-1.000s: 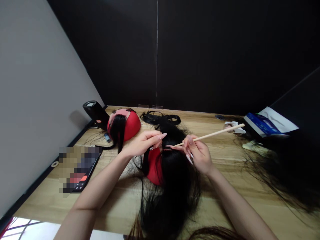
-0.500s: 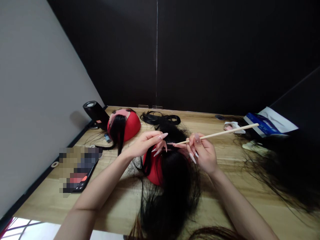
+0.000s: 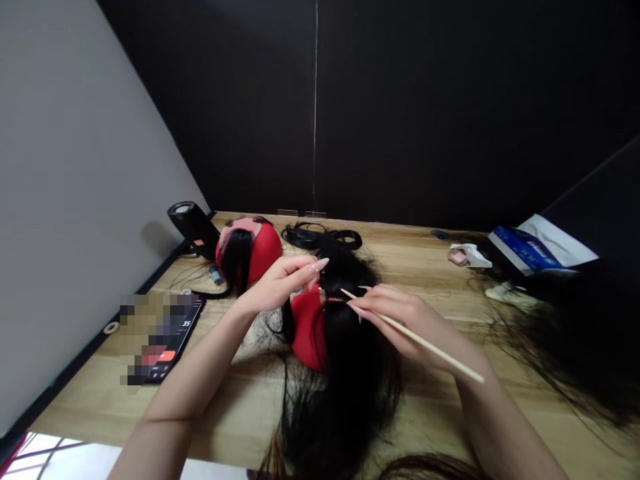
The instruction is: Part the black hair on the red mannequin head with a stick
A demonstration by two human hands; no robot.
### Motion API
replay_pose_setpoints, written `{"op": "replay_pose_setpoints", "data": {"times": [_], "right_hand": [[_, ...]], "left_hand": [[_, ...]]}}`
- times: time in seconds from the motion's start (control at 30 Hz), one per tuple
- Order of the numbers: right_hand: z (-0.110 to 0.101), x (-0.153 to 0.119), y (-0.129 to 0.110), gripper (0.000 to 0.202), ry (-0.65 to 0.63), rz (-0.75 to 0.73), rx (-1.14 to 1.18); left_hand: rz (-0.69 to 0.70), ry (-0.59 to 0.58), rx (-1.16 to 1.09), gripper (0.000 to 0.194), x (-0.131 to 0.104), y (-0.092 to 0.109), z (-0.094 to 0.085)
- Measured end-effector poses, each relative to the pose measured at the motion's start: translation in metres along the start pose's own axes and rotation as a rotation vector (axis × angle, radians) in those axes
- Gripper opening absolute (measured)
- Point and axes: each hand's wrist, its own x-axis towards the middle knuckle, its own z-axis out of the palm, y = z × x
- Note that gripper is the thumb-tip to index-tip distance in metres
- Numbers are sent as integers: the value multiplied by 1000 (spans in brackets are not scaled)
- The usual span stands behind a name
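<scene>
A red head form [image 3: 306, 332] bearing long black hair [image 3: 345, 373] lies on the wooden table, a narrow pinkish parting showing near its top. Over the form's upper left side is my left hand [image 3: 290, 279], its thumb and fingers pressed together; what they pinch, if anything, is too small to make out. My right hand [image 3: 400, 313] grips a thin pale wooden stick [image 3: 430, 347] between thumb and fingers. The stick's pointed tip is at the hair beside the parting, and its thick end slants down to the right across my wrist.
Another red form [image 3: 265, 252] with black hair stands at the back left, beside a black cylindrical speaker [image 3: 194, 227]. A tablet [image 3: 185, 330] lies at the left. Loose hair [image 3: 565, 340] and a blue-white packet [image 3: 535, 250] are at the right.
My right hand has turned over, palm now downward; the stick's thick end has swung from upper right to lower right. My left hand has shifted slightly left and up.
</scene>
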Motion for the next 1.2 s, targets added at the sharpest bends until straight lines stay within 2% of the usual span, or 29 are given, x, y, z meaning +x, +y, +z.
{"op": "replay_pose_setpoints", "data": {"times": [0.13,0.2,0.33,0.4,0.57,0.63,0.7,0.83,0.9,1.03,1.2], "right_hand": [[-2,-5,-2,33,22,-18,-33],[-6,-5,-2,31,127,-26,-29],[-13,-2,-1,22,428,-26,-56],[-16,-1,-1,17,517,11,-57],[-18,3,-3,23,586,188,23],[-13,10,-5,24,577,234,107],[-5,20,-7,21,508,281,220],[22,40,-4,30,242,328,407],[35,46,-1,34,158,316,444],[41,48,3,17,169,319,421],[21,40,0,25,313,439,538]], "left_hand": [[5,2,38,46,-1,3,-1],[13,17,55,46,-2,5,-1],[67,60,53,46,-4,7,-2],[107,77,42,45,-5,9,-4],[158,97,46,43,-8,12,-8],[181,93,59,43,-9,14,-7],[212,88,71,42,-10,16,-6],[266,100,86,40,-12,21,-4],[286,121,84,40,-13,22,-4],[294,147,5,40,-16,21,-6],[282,188,-125,36,-11,19,-6]]}}
